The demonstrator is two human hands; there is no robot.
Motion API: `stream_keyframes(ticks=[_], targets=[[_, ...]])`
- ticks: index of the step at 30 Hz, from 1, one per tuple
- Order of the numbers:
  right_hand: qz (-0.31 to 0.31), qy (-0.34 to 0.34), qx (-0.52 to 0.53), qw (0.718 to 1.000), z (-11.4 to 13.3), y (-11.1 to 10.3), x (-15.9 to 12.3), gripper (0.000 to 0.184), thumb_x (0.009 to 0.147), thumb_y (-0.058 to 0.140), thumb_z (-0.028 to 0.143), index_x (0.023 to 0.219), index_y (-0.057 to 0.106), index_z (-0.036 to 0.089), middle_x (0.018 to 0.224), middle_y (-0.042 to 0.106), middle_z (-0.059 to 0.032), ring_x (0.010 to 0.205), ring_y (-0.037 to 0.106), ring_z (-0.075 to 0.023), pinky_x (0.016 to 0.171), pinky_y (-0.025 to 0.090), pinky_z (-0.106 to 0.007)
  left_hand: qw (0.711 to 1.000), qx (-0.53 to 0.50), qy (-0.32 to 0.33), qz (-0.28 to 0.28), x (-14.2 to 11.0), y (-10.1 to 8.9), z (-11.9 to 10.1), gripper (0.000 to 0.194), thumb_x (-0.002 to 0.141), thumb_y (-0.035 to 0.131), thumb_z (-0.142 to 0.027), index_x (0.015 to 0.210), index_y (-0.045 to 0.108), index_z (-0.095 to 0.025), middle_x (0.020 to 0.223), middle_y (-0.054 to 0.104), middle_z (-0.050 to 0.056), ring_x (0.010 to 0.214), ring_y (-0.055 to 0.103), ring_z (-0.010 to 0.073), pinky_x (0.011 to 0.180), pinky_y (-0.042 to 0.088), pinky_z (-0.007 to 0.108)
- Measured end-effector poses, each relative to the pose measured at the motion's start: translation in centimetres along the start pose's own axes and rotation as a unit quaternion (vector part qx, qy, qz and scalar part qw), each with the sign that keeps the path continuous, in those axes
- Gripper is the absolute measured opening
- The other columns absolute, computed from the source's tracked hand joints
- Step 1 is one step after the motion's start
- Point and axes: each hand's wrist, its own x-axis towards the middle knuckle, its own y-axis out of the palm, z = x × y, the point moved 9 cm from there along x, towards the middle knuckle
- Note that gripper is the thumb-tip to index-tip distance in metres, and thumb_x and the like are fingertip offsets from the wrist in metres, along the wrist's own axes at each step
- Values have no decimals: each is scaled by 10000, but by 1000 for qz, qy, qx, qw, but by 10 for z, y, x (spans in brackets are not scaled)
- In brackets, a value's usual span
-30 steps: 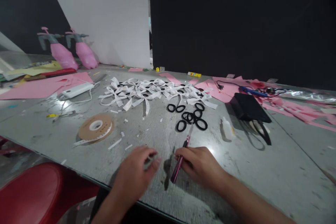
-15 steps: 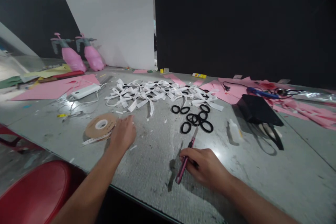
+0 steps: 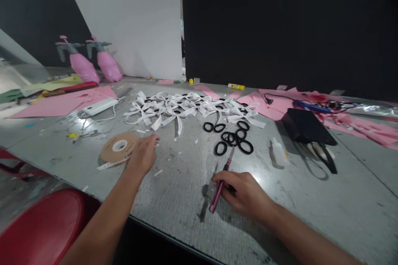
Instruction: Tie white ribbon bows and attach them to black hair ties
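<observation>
My right hand [image 3: 242,194] rests on the grey table [image 3: 174,198] near its front edge, fingers closed round a pink-handled cutting tool [image 3: 221,182] whose tip points toward several black hair rings [image 3: 231,136]. My left hand [image 3: 143,155] reaches left and touches the right edge of a brown ribbon reel [image 3: 119,148] with white ribbon; its fingers are curled, and what they pinch is hidden. A heap of white ribbon bows [image 3: 186,107] lies behind both hands.
A small white glue bottle [image 3: 279,152] and a black pouch [image 3: 306,127] lie to the right. Pink paper sheets [image 3: 62,103], a white power bank [image 3: 99,107] and two pink spray bottles [image 3: 93,62] are at left. A red chair [image 3: 40,227] stands below the table edge.
My left hand moved from beside my right hand out to the ribbon reel at left. My right hand kept the pink tool and barely moved.
</observation>
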Motion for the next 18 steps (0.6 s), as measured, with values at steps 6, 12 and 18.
stream_keyframes(ticks=[6, 12, 18], targets=[[11, 13, 14, 1000, -1, 2, 0, 204, 794, 488, 81, 901, 633, 178, 704, 677, -20, 565, 599, -127, 547, 411, -250, 994, 89, -1, 55, 0, 8, -8, 364, 791, 389, 19, 1057, 599, -113, 988, 685, 167, 997, 636, 306, 875, 473, 399], [-2, 14, 15, 1000, -2, -1, -1, 182, 796, 502, 93, 890, 633, 177, 667, 650, -4, 534, 575, -119, 525, 395, -245, 998, 36, -42, 31, -27, -17, 12, 376, 770, 404, -15, 1091, 553, -142, 1050, 678, 134, 1036, 638, 277, 877, 493, 376], [5, 0, 15, 1000, -1, -1, 0, 200, 813, 477, 88, 921, 619, 179, 717, 679, -5, 584, 611, -122, 562, 436, -241, 989, -63, -89, -94, -81, -55, 39, 348, 930, 367, -286, 1179, 576, -161, 1161, 680, 124, 1071, 648, 258, 937, 511, 398]])
